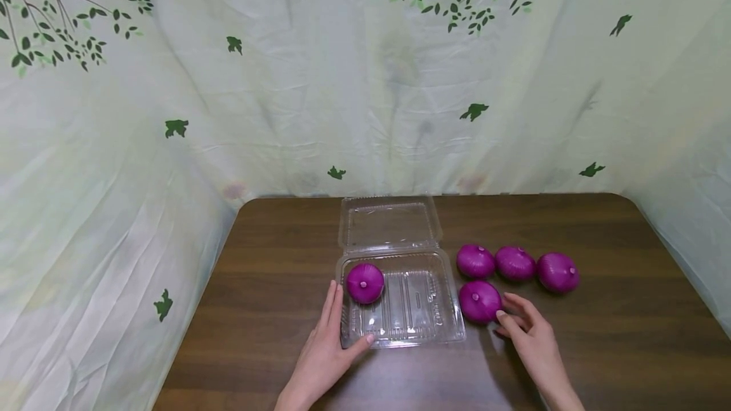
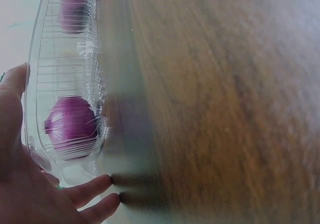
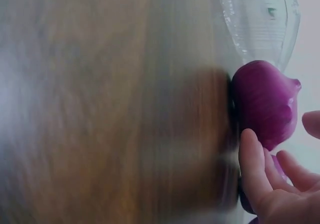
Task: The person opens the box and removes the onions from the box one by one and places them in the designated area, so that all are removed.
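Note:
A clear plastic clamshell box (image 1: pixel 422 316) lies with its lid (image 1: pixel 391 224) folded back. One purple onion (image 1: pixel 365 283) sits in its left back part. My left hand (image 1: pixel 323 347) rests at the box's left front corner, fingers straight along the side and thumb at the front rim. Right of the box is another onion (image 1: pixel 480 302). My right hand (image 1: pixel 533 338) is at that onion's right side; in the right wrist view, its fingers (image 3: pixel 251 159) are close beside the onion (image 3: pixel 264 104), while the thumb (image 3: pixel 312 123) stands apart from it.
Behind the near onion, more onions form a row: a left one (image 1: pixel 476 262), a middle one (image 1: pixel 515 264) and a right one (image 1: pixel 558 273). All stand on a brown wooden table (image 1: pixel 274 252). A pale leaf-patterned cloth (image 1: pixel 354 94) hangs behind and at the sides.

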The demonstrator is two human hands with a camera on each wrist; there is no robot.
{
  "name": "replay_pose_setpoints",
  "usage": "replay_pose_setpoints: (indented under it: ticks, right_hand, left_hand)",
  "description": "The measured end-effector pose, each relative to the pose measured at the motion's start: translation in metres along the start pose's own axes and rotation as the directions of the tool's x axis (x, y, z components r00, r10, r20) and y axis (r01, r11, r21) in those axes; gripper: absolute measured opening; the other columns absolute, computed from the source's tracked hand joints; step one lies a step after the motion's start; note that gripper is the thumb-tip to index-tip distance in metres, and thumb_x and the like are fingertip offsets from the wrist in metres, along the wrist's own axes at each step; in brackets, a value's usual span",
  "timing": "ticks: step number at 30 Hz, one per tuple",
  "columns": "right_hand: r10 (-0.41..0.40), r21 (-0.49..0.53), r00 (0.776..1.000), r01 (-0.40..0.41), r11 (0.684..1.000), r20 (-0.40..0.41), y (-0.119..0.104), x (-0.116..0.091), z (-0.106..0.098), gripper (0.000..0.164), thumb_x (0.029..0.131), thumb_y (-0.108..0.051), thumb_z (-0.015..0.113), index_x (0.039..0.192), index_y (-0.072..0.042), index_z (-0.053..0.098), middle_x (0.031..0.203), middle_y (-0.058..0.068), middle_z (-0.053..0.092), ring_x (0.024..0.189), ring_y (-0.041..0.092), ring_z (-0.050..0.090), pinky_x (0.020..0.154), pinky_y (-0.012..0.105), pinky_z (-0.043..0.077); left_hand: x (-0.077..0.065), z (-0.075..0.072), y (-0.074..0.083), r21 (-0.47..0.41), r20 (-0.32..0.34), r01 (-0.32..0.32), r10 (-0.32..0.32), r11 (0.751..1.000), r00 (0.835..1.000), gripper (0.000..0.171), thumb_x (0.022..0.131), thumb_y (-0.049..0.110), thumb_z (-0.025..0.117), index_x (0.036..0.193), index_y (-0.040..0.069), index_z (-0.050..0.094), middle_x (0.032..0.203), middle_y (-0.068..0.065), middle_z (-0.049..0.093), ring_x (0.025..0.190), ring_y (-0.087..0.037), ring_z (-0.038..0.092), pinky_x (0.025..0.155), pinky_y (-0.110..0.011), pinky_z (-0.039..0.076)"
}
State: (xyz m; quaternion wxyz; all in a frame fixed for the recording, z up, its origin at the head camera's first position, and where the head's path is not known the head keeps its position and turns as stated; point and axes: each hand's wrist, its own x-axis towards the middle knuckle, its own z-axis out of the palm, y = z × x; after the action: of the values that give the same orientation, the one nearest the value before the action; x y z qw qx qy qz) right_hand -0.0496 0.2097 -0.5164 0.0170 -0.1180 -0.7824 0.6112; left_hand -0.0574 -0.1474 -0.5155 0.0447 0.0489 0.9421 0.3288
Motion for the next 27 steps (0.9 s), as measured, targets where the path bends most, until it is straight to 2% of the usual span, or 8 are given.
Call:
replay_pose_setpoints:
  ticks: [3,10,17,21,23,27]
  right_hand:
    - [-0.032,-0.015,0.999,0.032,0.999,-0.008,-0.001,0.000,-0.003,0.046,0.098,-0.016,0.062,0.139,0.000,0.048,0.133,0.024,0.055,0.091,0.008,0.067,0.077,0.027,0.056]
    - [-0.089,-0.119,0.995,0.084,0.989,-0.039,-0.012,-0.003,-0.009,0.045,0.097,-0.020,0.065,0.139,-0.008,0.053,0.133,0.013,0.058,0.098,0.001,0.061,0.075,0.018,0.051]
    - [-0.180,-0.050,0.984,0.179,0.982,-0.011,-0.031,-0.013,0.000,0.040,0.096,-0.015,0.066,0.135,-0.012,0.057,0.125,0.013,0.063,0.094,0.017,0.067,0.067,0.023,0.052]
    - [-0.273,-0.011,0.962,0.273,0.962,0.028,-0.039,-0.019,0.008,0.036,0.096,-0.010,0.064,0.132,-0.011,0.060,0.121,0.014,0.064,0.101,0.018,0.064,0.074,0.022,0.052]
    - [-0.323,-0.001,0.944,0.323,0.946,0.065,-0.041,-0.021,0.013,0.034,0.096,-0.007,0.063,0.130,-0.012,0.061,0.121,0.011,0.064,0.103,0.017,0.063,0.079,0.022,0.052]
    - [-0.390,0.019,0.910,0.392,0.920,0.139,-0.045,-0.023,0.022,0.033,0.096,-0.006,0.063,0.127,-0.015,0.062,0.122,0.006,0.065,0.102,0.019,0.063,0.081,0.023,0.052]
  left_hand:
    - [0.000,0.000,0.000,-0.003,0.002,0.001,-0.001,1.000,1.000,0.108,0.082,0.065,0.067,0.160,0.019,0.007,0.165,0.004,-0.001,0.132,-0.040,0.042,0.096,-0.068,0.037]
    - [0.000,0.000,0.000,-0.006,0.001,0.003,-0.003,1.000,1.000,0.108,0.082,0.064,0.067,0.160,0.020,0.007,0.165,0.004,-0.001,0.132,-0.039,0.043,0.096,-0.068,0.037]
    - [-0.001,-0.001,0.001,-0.011,-0.004,-0.004,0.003,1.000,1.000,0.108,0.082,0.065,0.067,0.160,0.019,0.008,0.165,0.003,0.000,0.132,-0.039,0.043,0.096,-0.068,0.037]
    - [-0.001,-0.001,0.001,-0.010,-0.006,-0.005,0.005,1.000,1.000,0.108,0.082,0.065,0.067,0.160,0.019,0.008,0.165,0.003,0.000,0.132,-0.039,0.043,0.096,-0.068,0.037]
    - [-0.001,-0.001,0.001,-0.008,-0.007,-0.007,0.007,1.000,1.000,0.108,0.082,0.065,0.067,0.160,0.019,0.008,0.165,0.003,0.000,0.133,-0.039,0.043,0.096,-0.068,0.037]
    - [-0.001,-0.001,0.000,-0.007,-0.010,-0.006,0.006,1.000,1.000,0.108,0.082,0.065,0.067,0.160,0.019,0.008,0.165,0.003,0.000,0.133,-0.038,0.042,0.097,-0.067,0.037]
